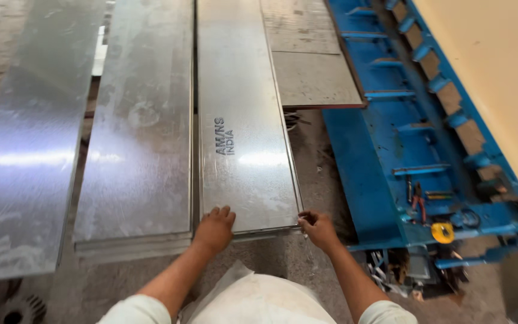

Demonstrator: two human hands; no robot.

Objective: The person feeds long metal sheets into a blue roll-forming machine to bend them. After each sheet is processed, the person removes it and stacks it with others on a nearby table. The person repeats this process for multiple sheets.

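Three long galvanised sheet stacks lie side by side on the concrete floor (325, 180). The left stack (25, 156) and the middle stack (139, 138) run away from the viewer; the right stack (241, 120) (it carries dark printed lettering near its middle) is the one being handled. To its right stands a blue machine frame (391, 132) set against a cream wall (499, 72). Two smaller grey plates (313, 60) lie at the far end, between the right stack and the frame.

The top sheet (253, 198) of the right stack lies flat, its near edge just in front of the person's knees. The left hand (214, 229) rests on the near left corner, fingers curled over the edge — a flat, pressing contact rather than a closed grasp. The right hand (318, 228) pinches the near right corner between thumb and fingertips, a narrow grip on the edge.

Judged step: taking hold of the near end of the sheet, before it is lifted or slid. The next move appears to call for an even hold at both corners — thin sheet flexes, and its edges are sharp.

Small items: a yellow tape measure (442, 232) and red-handled pliers (418, 203) sit on the frame.
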